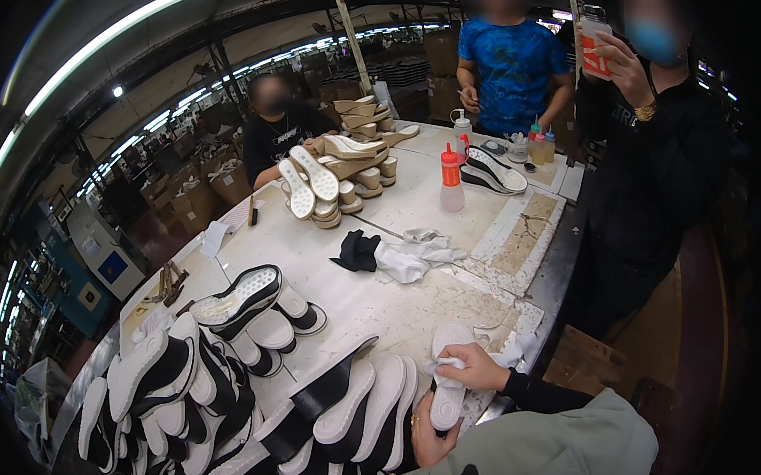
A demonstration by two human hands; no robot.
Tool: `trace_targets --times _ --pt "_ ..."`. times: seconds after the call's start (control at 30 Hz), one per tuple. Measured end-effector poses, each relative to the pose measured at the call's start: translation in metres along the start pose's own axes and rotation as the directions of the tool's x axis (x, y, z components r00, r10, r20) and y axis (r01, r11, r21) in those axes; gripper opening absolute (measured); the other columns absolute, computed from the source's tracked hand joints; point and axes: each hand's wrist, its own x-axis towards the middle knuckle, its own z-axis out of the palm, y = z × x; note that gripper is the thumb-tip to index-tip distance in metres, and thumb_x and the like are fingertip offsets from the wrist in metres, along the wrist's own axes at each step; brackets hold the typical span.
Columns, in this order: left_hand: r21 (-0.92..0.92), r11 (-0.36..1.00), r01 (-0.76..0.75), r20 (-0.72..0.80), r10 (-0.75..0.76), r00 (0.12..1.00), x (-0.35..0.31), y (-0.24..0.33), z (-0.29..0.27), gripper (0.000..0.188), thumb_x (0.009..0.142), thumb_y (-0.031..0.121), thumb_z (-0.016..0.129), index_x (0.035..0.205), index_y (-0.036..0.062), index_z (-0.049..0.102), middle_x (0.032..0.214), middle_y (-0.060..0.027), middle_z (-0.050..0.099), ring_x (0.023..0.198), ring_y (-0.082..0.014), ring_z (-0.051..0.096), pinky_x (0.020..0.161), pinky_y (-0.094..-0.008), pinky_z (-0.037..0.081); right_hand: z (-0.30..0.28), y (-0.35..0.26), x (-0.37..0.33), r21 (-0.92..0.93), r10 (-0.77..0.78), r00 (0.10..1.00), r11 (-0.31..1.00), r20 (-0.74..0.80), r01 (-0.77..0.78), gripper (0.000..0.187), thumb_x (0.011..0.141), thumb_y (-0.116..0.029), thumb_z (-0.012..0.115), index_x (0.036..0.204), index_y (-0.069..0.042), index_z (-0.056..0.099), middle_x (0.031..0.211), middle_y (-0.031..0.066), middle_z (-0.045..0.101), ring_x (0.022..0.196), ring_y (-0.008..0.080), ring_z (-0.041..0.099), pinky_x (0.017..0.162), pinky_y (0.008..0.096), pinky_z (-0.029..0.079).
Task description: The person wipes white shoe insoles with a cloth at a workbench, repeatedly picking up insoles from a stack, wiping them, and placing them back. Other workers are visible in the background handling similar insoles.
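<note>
A white shoe sole [449, 404] lies on the worktable in front of me at the lower right. My left hand [430, 437] is closed around its near, heel end; a ring shows on one finger. With my right hand [474, 369] I pinch a crumpled white cloth [450, 363] and press it on the middle of the sole. Just left of my hands, a row of white soles with black sides [345, 409] leans together on edge. A bigger heap of the same black-and-white soles [162, 391] fills the table's near left.
White and black rags [398, 255] lie mid-table. Beyond stand a red-capped squeeze bottle [451, 179], a black-and-white sole [495, 171] and stacked tan wedge soles [364, 157]. Hammers [172, 283] rest at the left edge. Three people stand or sit around the far side, one holding up a phone-like object.
</note>
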Motion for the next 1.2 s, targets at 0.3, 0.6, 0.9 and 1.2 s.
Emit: trace_targets --times 0.3,0.6,0.9,1.2 --pt "0.011 1.000 -0.012 -0.043 0.012 0.999 0.002 0.008 0.000 0.074 0.067 0.004 0.082 0.132 -0.0015 0.048 0.123 -0.0212 0.059 0.114 -0.0329 0.058 0.098 -0.0386 0.044 0.000 -0.002 0.000 0.005 -0.016 1.000 1.000 0.000 0.016 0.021 0.087 -0.020 0.069 0.093 0.000 0.065 0.077 0.0061 0.063 0.075 0.0109 0.056 0.070 0.0281 0.046" --pt "0.017 1.000 -0.019 -0.031 0.019 0.999 0.002 0.007 0.000 0.074 0.067 0.004 0.082 0.132 -0.0016 0.047 0.125 -0.0215 0.058 0.115 -0.0330 0.058 0.099 -0.0388 0.044 0.001 0.002 0.000 0.007 -0.001 1.000 1.000 0.000 0.001 0.022 0.086 -0.020 0.069 0.092 0.000 0.064 0.076 0.0056 0.062 0.074 0.0099 0.055 0.070 0.0275 0.045" --pt "0.029 0.999 -0.025 -0.032 0.025 0.999 0.004 0.013 -0.001 0.073 0.068 0.005 0.082 0.132 -0.0019 0.047 0.126 -0.0221 0.057 0.116 -0.0350 0.057 0.100 -0.0400 0.043 0.000 0.001 -0.001 -0.003 0.000 1.000 1.000 0.000 0.000 0.022 0.086 -0.021 0.069 0.093 0.000 0.065 0.077 0.0053 0.064 0.075 0.0092 0.056 0.070 0.0277 0.046" --pt "0.031 0.999 -0.017 -0.029 0.018 0.999 0.003 0.013 -0.002 0.073 0.068 0.006 0.082 0.132 -0.0020 0.048 0.125 -0.0224 0.058 0.116 -0.0366 0.057 0.100 -0.0408 0.043 0.000 -0.001 -0.001 0.015 0.010 1.000 1.000 -0.002 -0.010 0.021 0.086 -0.020 0.069 0.092 0.000 0.066 0.076 0.0046 0.064 0.074 0.0088 0.056 0.069 0.0274 0.046"
